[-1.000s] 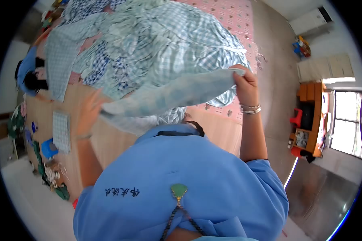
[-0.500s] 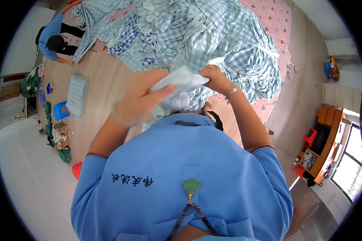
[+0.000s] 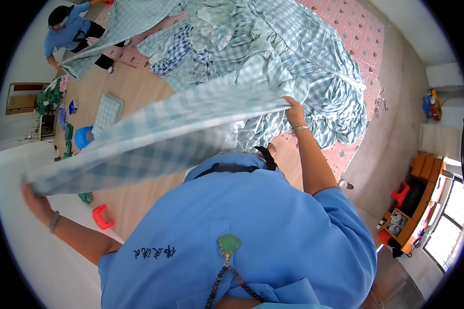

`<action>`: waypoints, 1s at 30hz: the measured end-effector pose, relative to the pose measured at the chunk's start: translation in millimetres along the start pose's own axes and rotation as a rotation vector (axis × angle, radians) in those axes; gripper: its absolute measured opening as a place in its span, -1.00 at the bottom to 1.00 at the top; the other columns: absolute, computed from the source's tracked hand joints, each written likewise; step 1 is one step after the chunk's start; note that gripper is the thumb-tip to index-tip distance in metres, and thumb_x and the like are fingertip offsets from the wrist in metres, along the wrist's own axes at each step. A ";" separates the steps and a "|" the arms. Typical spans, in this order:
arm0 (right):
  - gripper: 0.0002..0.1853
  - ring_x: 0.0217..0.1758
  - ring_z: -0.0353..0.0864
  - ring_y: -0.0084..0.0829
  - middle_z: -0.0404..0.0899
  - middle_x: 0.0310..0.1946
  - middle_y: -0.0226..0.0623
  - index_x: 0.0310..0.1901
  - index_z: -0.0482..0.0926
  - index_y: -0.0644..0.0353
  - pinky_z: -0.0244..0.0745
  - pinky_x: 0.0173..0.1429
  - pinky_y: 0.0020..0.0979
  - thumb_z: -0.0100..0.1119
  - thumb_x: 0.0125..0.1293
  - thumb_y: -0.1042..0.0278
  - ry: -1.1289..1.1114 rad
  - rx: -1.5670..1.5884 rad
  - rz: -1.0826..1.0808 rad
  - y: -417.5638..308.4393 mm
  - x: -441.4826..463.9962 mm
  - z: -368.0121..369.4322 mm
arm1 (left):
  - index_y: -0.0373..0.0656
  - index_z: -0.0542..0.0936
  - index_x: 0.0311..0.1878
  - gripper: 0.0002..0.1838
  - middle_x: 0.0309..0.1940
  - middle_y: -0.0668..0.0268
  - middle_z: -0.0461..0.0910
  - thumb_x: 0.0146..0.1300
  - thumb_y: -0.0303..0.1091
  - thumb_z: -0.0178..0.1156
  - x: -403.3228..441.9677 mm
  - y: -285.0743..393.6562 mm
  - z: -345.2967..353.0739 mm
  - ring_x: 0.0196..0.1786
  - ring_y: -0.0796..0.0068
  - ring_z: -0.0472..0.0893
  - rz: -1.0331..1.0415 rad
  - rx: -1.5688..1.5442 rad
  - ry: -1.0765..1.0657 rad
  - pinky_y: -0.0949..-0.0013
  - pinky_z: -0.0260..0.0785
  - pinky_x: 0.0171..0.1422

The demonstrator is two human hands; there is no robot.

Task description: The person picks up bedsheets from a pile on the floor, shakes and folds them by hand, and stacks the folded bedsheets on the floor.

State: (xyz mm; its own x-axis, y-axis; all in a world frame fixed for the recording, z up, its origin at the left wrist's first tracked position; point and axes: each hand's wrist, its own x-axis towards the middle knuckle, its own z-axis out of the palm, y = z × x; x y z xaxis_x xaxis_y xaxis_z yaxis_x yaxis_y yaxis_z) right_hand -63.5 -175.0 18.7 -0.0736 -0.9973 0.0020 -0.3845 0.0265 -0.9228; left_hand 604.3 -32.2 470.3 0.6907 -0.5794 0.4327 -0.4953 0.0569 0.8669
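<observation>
A light blue-green checked cloth [image 3: 165, 134] is stretched across in front of my body. My left hand [image 3: 37, 205], far out at the left, is closed on one end of its edge, slightly blurred. My right hand [image 3: 295, 112] pinches the same edge near the middle right. Beyond the cloth lies a large heap of checked fabric [image 3: 319, 67], with a darker blue checked piece [image 3: 176, 54] at its left side. The far part of the held cloth runs toward this heap, and where it ends cannot be made out.
A co-worker [image 3: 75, 31] at the upper left holds another checked cloth [image 3: 134, 23]. A folded checked bundle [image 3: 107, 114] and a blue stool [image 3: 83, 137] stand at left. A red stool [image 3: 103, 217] is nearer. The heap lies on a pink patterned mat [image 3: 363, 41].
My left hand has swung far out to the left, spreading the cloth that was bunched between my hands. My right hand keeps its edge. The co-worker has risen more upright with the other cloth.
</observation>
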 end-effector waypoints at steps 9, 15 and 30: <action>-0.76 -0.38 0.57 -0.38 0.56 -0.42 -0.24 -0.29 0.53 0.18 0.42 -0.33 -0.47 0.02 -0.06 0.58 -0.380 -0.029 -0.456 -214.6 -49.7 -53.0 | -0.19 0.40 -0.12 -0.66 -0.27 0.32 0.45 0.18 -0.14 0.02 -60.9 -124.4 127.9 -0.22 0.47 0.41 -0.406 -0.165 -0.072 0.33 0.30 -0.22; -0.83 -0.56 0.50 -0.22 0.51 -0.59 -0.19 -0.37 0.52 0.16 0.39 -0.43 -0.40 0.11 -0.10 0.47 -0.161 -0.161 -0.339 -244.9 -33.8 -15.5 | -0.18 0.44 -0.10 -0.74 -0.31 0.43 0.47 0.24 -0.30 -0.13 -233.6 -22.7 360.3 -0.29 0.62 0.44 -0.512 -0.412 -1.616 0.48 0.31 -0.18; -0.71 -0.23 0.44 -0.19 0.48 -0.37 -0.21 -0.35 0.49 0.16 0.36 -0.17 -0.35 -0.01 -0.18 0.69 0.619 -0.184 -0.053 -62.0 -83.6 -59.2 | -0.29 0.48 -0.42 -0.91 -0.60 0.33 0.39 0.01 -0.47 0.06 -324.8 101.2 381.8 -0.61 0.52 0.31 0.489 -0.503 -1.993 0.47 0.05 -0.54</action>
State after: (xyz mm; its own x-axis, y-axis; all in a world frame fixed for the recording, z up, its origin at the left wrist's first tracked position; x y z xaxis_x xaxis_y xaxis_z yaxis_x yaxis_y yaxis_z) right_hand -87.9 -89.3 98.6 -0.5460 -0.7751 0.3180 -0.5495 0.0448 -0.8343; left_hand 128.7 -148.7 323.0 -0.9456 -0.3094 0.1012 -0.0329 0.4000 0.9159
